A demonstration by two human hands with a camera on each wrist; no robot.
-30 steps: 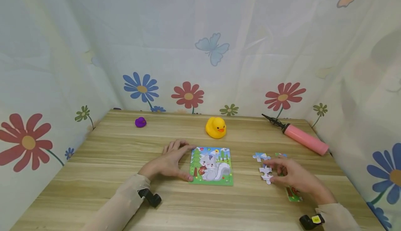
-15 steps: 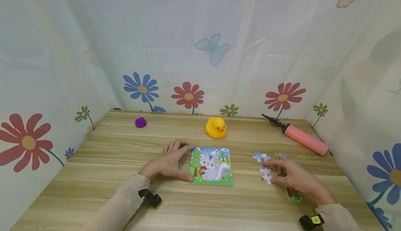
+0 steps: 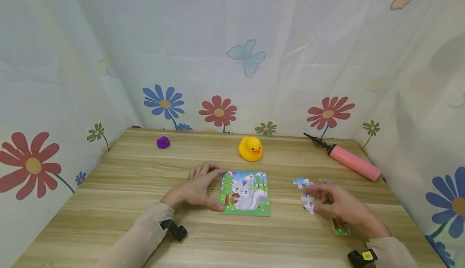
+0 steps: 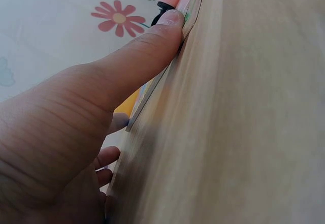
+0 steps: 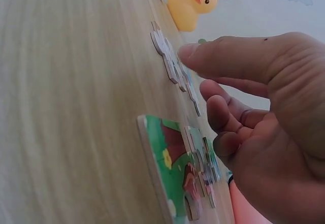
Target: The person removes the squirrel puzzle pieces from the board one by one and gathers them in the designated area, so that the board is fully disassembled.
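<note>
— Where are your hands right now?

— My left hand [image 3: 197,189] lies flat on the wooden table [image 3: 120,187], fingers straight, thumb pressed against the left edge of the squirrel puzzle board [image 3: 245,193]. My right hand [image 3: 336,203] hovers over the loose puzzle pieces [image 3: 308,203] well to the right of the board, fingers loosely curled. The thumb and fingertips sit just at a white piece; I cannot tell from these views whether they have actually pinched it.

— Which way does that piece lie from you?

— Just off my right fingertips, on their left side, between my right hand and the board. Its long axis runs away from me, toward the yellow rubber duck [image 3: 250,148]. The right hand is far nearer to it; the left is across the board.
</note>
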